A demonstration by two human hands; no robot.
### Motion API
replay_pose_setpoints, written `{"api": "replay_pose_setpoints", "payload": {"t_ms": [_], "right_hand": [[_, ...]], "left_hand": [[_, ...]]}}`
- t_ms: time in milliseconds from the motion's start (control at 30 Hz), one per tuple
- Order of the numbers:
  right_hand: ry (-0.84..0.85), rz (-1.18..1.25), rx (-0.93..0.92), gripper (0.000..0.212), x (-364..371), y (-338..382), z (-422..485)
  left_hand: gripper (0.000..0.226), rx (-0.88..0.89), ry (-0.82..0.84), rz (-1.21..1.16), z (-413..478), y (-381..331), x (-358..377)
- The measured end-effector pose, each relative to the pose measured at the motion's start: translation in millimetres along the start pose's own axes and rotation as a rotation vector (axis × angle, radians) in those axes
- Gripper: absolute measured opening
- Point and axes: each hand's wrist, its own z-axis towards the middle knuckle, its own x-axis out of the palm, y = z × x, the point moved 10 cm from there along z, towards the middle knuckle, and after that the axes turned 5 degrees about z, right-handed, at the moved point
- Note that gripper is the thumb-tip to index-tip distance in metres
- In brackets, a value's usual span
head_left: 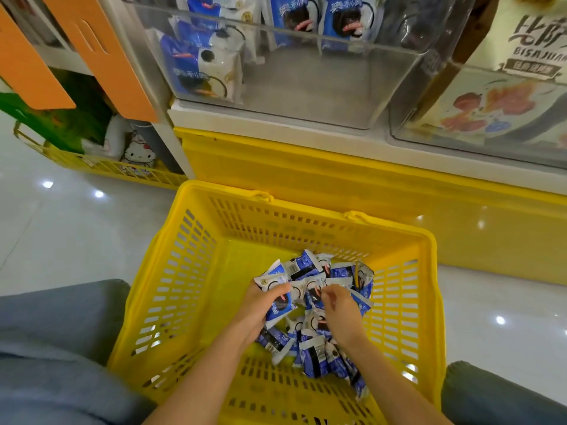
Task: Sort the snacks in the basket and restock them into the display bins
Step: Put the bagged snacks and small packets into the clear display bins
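Glossy white floor [61,240], yellow basket [171,286] before clear display bins [306,87], left hand [260,308] and right hand [342,314] fingers gripping snack packets [310,357]

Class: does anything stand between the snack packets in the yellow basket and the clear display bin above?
Nothing visible does. The left hand and right hand grip snack packets inside the yellow basket; only open air lies between them and the clear display bin.

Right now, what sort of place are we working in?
Probably a snack shop or convenience store: clear display bins stocked with blue-and-white snack packets, and a yellow shopping basket of loose packets on a glossy tiled floor.
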Motion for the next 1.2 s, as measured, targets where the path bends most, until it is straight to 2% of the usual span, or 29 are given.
{"api": "replay_pose_setpoints", "payload": {"t_ms": [133, 233, 367, 533, 633, 733, 867, 1000, 1067, 1133, 1200], "right_hand": [[0.192, -0.145, 0.132, 0.040, 10, -52, 8], [0.329, -0.339, 0.096, 0.057, 29, -61, 7], [0.322, -0.493, 0.107, 0.064, 35, -58, 10], [0.288, -0.485, 0.126, 0.063, 28, -51, 7], [0.227, -0.411, 0.063, 0.060, 13, -36, 7], [0.168, -0.239, 0.037, 0.053, -6, -10, 5], [0.100, 0.191, 0.014, 0.054, -35, 40, -5], [0.192, 0.572, 0.031, 0.064, -53, 94, -31], [0.224, 0.593, 0.025, 0.059, -64, 117, -46], [0.202, 0.445, -0.031, 0.042, -80, 139, -60], [0.110, 0.291, -0.113, 0.026, -106, 164, -70]], "left_hand": [[0.035, -0.007, -0.005, -0.016, 3, 0, -3], [0.039, -0.019, -0.014, 0.003, 8, 3, -3], [0.041, -0.030, -0.013, 0.043, 12, 7, -2], [0.040, -0.021, -0.022, 0.071, 11, 9, -3], [0.038, -0.006, -0.046, 0.074, 5, 5, -4], [0.045, 0.012, -0.072, 0.044, -3, -1, -4], [0.047, 0.081, -0.048, 0.021, -26, -23, 4], [0.049, 0.287, 0.012, -0.013, -60, -71, 18], [0.048, 0.389, 0.026, -0.020, -80, -99, 20], [0.044, 0.481, 0.014, 0.011, -99, -126, 18], [0.035, 0.577, 0.032, 0.049, -122, -156, 18]]}}
